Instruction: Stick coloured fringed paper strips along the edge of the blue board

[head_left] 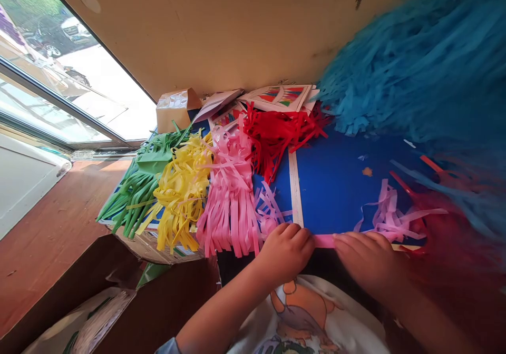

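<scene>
Item 1: pink strip (324, 241), at the near edge of the desk (336, 185), stretched level between both hands.
Item 2: left hand (286, 251), curled shut on the strip's left end.
Item 3: right hand (367, 256), fingers closed over the right end. The two hands are near each other but apart.
Handling note: I judge the strip thin and easy to tear, so an even, light pull with both ends level suits it.
Item 4: pink scraps (389, 214), just beyond the right hand.
Item 5: sorted piles of strips further out: pink pile (231, 201), yellow (182, 190), green (138, 185), red (276, 133).
Item 6: blue heap (415, 69), blurred, at the far right.
Item 7: box (176, 106) and cards (282, 96), by the wall.
</scene>
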Demonstrator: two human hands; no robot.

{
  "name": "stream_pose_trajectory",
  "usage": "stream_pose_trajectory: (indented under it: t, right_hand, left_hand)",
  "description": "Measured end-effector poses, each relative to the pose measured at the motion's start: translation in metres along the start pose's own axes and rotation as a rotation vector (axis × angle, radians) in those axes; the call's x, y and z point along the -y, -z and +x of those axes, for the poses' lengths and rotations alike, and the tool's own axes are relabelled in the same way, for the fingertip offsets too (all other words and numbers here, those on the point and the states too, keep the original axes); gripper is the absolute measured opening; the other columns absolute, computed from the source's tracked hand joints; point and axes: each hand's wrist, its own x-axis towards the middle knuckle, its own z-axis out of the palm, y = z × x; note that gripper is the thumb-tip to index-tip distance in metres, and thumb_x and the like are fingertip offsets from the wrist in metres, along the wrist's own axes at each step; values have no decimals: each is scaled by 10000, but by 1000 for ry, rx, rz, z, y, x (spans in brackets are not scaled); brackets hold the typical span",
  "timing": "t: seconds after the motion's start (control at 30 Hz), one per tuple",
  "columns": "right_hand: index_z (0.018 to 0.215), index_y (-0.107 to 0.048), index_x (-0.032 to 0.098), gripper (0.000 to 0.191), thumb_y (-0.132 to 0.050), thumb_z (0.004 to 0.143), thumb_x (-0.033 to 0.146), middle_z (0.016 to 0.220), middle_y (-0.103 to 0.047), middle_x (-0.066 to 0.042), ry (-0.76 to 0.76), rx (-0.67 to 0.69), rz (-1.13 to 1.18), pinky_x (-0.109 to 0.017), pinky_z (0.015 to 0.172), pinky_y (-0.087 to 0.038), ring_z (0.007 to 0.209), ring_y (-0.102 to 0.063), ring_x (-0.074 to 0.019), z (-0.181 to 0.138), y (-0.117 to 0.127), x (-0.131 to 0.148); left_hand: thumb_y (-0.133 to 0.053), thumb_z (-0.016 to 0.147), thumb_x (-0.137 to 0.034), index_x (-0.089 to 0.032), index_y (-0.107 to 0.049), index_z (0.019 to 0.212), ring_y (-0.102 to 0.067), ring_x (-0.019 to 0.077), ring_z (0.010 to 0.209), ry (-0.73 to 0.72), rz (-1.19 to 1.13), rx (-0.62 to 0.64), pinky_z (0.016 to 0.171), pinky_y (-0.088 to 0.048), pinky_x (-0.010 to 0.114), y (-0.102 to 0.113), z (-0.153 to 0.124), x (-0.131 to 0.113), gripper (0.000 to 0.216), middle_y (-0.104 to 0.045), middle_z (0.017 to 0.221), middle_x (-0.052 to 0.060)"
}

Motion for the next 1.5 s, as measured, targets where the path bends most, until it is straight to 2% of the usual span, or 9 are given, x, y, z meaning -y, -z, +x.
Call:
stream_pose_trajectory:
  t: [0.13, 0.37, 0.47, 0.6, 0.8, 0.97, 1.23, 1.4, 1.5]
  right_hand:
    - [811, -611, 166, 241, -393, 906, 130, 870, -677, -34, -36, 13, 4, -348, 780, -340, 833, -569, -177, 8, 4, 1]
    - [818, -622, 158, 205, -433, 896, 172, 869, -662, -58, -71, 22, 2, -354, 755, -342, 825, -550, -198, 8, 4, 3]
    - [812, -619, 170, 185, -451, 886, 144, 840, -667, -31, -32, 13, 0, -348, 782, -342, 809, -546, -178, 6, 4, 2]
    - [835, -615, 163, 185, -442, 885, 116, 832, -672, -23, -16, -9, -58, -341, 814, -339, 812, -548, -161, 6, 4, 3]
    - [794, -617, 174, 163, -475, 862, 129, 815, -665, -22, -44, 2, -73, -338, 809, -341, 794, -543, -160, 12, 5, 6]
    - [747, -622, 180, 213, -453, 876, 177, 840, -650, -38, -118, 51, -13, -347, 822, -336, 812, -539, -167, 12, 7, -3]
    - [723, -612, 231, 235, -445, 881, 280, 931, -601, -41, -289, 139, 61, -425, 914, -307, 883, -514, -202, 4, 14, -22]
    - [684, -623, 238, 273, -435, 876, 289, 923, -620, -35, -315, 129, 38, -465, 962, -275, 910, -527, -216, 12, 20, -15]
    - [680, -626, 233, 264, -444, 870, 250, 891, -638, -23, -306, 115, 33, -460, 975, -263, 895, -540, -204, 19, 21, -6]
  left_hand:
    - [-477, 903, -240, -163, -564, 895, -549, 152, 825, 88, -17, -123, 678, -427, 280, -4, -1, -9, 116, -616, 936, 29]
    - [-506, 854, -161, -167, -568, 841, -533, 178, 883, 109, 11, -155, 797, -402, 318, -1, 3, -16, 63, -609, 971, 22]
    - [-481, 860, -149, -166, -562, 832, -526, 178, 838, 109, 71, -187, 760, -394, 324, 3, 3, -10, 87, -608, 936, 28]
    - [-488, 846, -143, -170, -531, 766, -484, 162, 660, 81, 104, -141, 628, -371, 309, 7, 6, -4, 94, -568, 752, 12]
    - [-490, 839, -151, -164, -513, 766, -481, 174, 658, 23, 48, 13, 558, -349, 301, 8, 17, -5, 77, -527, 722, 27]
    - [-463, 873, -163, -163, -526, 822, -495, 180, 700, 25, 11, 133, 585, -386, 305, 7, 15, 4, 80, -543, 792, 39]
    - [-456, 908, -216, -157, -566, 854, -495, 177, 759, 101, -73, 114, 685, -425, 310, 11, 3, 24, 136, -573, 864, 34]
    - [-434, 921, -228, -154, -580, 861, -507, 178, 771, 103, -114, 193, 693, -431, 309, 18, 9, 28, 174, -579, 867, 29]
    - [-443, 918, -230, -153, -570, 873, -505, 182, 771, 90, -76, 182, 680, -427, 309, 18, 10, 27, 155, -572, 870, 35]
